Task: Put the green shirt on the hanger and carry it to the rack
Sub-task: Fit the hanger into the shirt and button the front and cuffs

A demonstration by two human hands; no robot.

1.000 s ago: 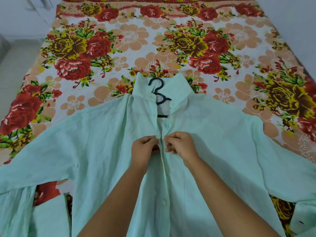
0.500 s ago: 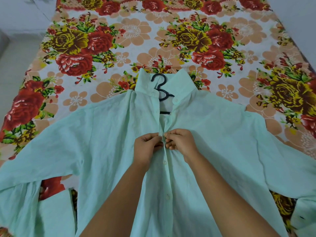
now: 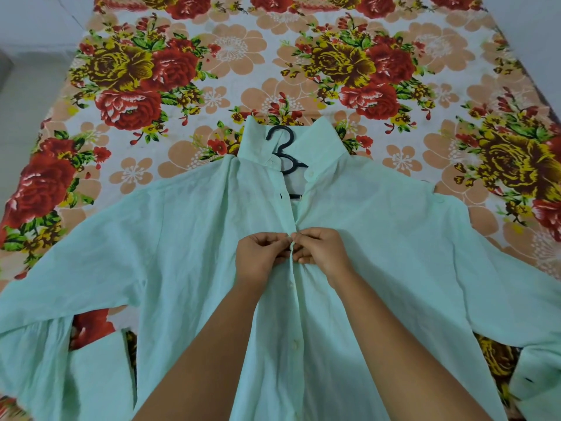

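The shirt [image 3: 182,238] lies face up and spread wide on the bedsheet [image 3: 230,56], and both hands work at its front opening. The left hand [image 3: 261,256] and right hand [image 3: 321,250] meet knuckle to knuckle, fingers [image 3: 280,241] curled in and pinching the two front edges together at one point on the placket [image 3: 292,299]. Whether a button sits between the fingertips cannot be told, as they hide it. Just beyond the fingers the front gapes open up to the collar [image 3: 321,138], and the hanger [image 3: 283,150] shows there, its hook lying on the inside of the collar and a short piece of its bar visible lower in the gap. Nearer than the fingers, the placket lies closed, with one button [image 3: 294,344] showing between the forearms. So the hanger seems to be inside the shirt already, and what is in hand looks like fastening the upper front. Lifting by the hook and carrying to the rack remain, and no rack is in view.
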